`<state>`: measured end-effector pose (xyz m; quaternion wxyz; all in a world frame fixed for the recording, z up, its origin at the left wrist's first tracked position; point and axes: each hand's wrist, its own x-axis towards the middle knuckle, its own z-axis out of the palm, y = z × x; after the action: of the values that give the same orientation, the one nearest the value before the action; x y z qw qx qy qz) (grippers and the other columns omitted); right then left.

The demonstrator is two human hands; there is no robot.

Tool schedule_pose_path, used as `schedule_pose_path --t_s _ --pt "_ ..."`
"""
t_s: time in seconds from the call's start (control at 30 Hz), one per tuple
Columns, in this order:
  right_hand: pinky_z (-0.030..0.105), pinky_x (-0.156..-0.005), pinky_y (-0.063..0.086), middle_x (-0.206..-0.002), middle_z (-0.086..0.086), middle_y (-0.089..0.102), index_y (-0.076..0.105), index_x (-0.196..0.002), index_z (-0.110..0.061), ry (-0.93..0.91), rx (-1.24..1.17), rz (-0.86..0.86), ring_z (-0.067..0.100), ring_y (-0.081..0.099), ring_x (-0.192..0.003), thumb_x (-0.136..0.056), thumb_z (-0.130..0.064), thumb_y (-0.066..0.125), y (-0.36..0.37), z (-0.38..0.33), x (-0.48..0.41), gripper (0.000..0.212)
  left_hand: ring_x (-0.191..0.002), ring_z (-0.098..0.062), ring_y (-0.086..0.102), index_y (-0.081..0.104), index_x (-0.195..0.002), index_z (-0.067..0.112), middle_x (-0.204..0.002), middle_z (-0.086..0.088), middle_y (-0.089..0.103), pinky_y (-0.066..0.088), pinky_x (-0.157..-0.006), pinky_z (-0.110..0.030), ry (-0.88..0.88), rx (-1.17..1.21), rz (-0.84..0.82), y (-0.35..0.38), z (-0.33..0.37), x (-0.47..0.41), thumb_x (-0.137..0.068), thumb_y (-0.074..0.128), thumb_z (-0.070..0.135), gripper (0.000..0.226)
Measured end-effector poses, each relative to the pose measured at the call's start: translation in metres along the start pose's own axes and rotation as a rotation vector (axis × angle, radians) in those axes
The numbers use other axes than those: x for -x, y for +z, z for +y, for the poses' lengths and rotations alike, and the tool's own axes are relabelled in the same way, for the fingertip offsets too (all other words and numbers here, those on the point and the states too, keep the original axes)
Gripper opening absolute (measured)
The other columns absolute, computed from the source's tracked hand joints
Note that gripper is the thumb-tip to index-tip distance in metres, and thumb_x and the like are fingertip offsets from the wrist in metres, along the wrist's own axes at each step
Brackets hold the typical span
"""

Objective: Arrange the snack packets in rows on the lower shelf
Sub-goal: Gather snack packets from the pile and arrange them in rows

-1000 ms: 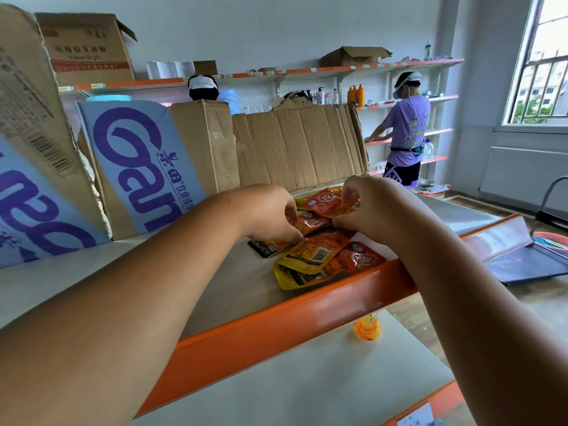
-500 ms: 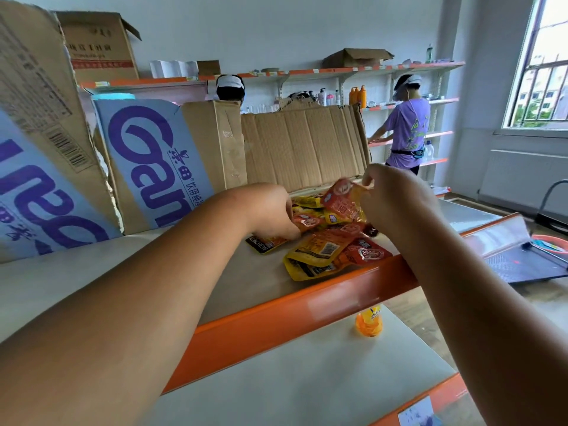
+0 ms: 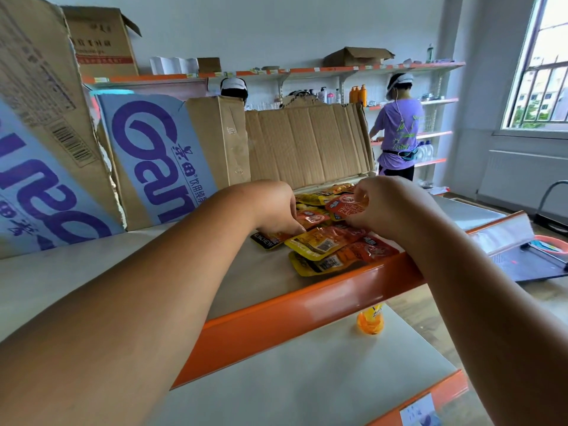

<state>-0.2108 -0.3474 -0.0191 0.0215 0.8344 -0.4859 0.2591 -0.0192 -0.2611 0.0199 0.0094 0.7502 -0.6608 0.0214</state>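
Orange front rail [image 3: 292, 315] is the reference. Snack packets [image 3: 325, 241] sit in a loose overlapping pile just behind the rail, on the upper board. None show on the lower shelf [image 3: 292, 379] below the rail, only an orange bottle [image 3: 370, 321] tucked under it.

Step looks like pick/sort from the pile, placement not started.

Right hand [image 3: 390, 204] pinches a red packet [image 3: 345, 207] by its edge, raised over the far side of the pile from the rail. Left hand [image 3: 270, 207] has curled fingertips down on the pile; the back of the hand hides the grip, so can't tell if it's pinching or only pressing.

Next: probably lift the red packet free, bring it forward over the rail and down, then lay it flat to start a row. Packets are slick and stacked, so neighbours may drag along.

Delta vs 0.5 s ago: the red packet was higher and tilted up; now it's lower and flatter. Left hand is unchanged.
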Motion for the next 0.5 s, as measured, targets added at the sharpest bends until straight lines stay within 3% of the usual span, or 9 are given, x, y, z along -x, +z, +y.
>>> schedule_pose_path --t_s 0.07,0.2,0.3,0.43,0.5 --pt "0.032 -0.067 0.043 -0.089 0.001 0.063 0.065 -0.094 -0.025 0.008 -0.031 0.068 0.024 0.055 -0.084 -0.073 -0.048 0.079 -0.001 0.001 -0.001 0.034 -0.097 -0.018 0.066 0.076 -0.114 0.026 -0.111 0.001 0.072 0.055 -0.08 -0.03 0.001 -0.002 0.017 0.0 -0.001 -0.002 -0.086 0.075 0.054 0.039" --pt "0.032 -0.067 0.037 -0.086 -0.001 0.06 0.066 -0.099 -0.022 0.002 -0.133 0.232 0.022 0.052 -0.081 -0.078 -0.05 0.076 -0.005 0.001 -0.001 0.036 -0.079 -0.013 0.066 0.075 -0.109 0.027 -0.095 0.003 0.072 0.052 -0.064 -0.024 0.001 0.029 0.117 -0.01 0.0 0.002 -0.084 0.076 0.045 0.031" --pt "0.032 -0.068 0.038 -0.087 0.0 0.062 0.066 -0.106 -0.024 0.002 -0.205 0.303 0.024 0.056 -0.082 -0.081 -0.052 0.073 -0.011 -0.005 0.003 0.038 -0.08 -0.016 0.069 0.072 -0.115 0.029 -0.105 0.003 0.073 0.058 -0.069 -0.029 0.028 0.078 0.198 -0.022 -0.002 0.014 -0.084 0.073 0.042 0.033" --pt "0.03 -0.069 0.041 -0.092 0.003 0.067 0.066 -0.114 -0.029 -0.048 -0.314 0.316 0.023 0.062 -0.086 -0.081 -0.049 0.077 -0.022 -0.02 0.014 0.04 -0.096 -0.016 0.062 0.069 -0.122 0.035 -0.119 0.005 0.069 0.054 -0.08 -0.03 0.073 0.039 0.344 -0.04 -0.017 0.043 -0.082 0.073 0.04 0.041" --pt "0.028 -0.067 0.037 -0.091 0.001 0.066 0.067 -0.113 -0.029 -0.065 -0.369 0.335 0.019 0.06 -0.08 -0.081 -0.046 0.078 -0.028 -0.033 0.021 0.038 -0.095 -0.014 0.061 0.069 -0.123 0.036 -0.116 0.007 0.07 0.05 -0.076 -0.027 0.091 0.066 0.429 -0.047 -0.027 0.064 -0.081 0.074 0.04 0.042"
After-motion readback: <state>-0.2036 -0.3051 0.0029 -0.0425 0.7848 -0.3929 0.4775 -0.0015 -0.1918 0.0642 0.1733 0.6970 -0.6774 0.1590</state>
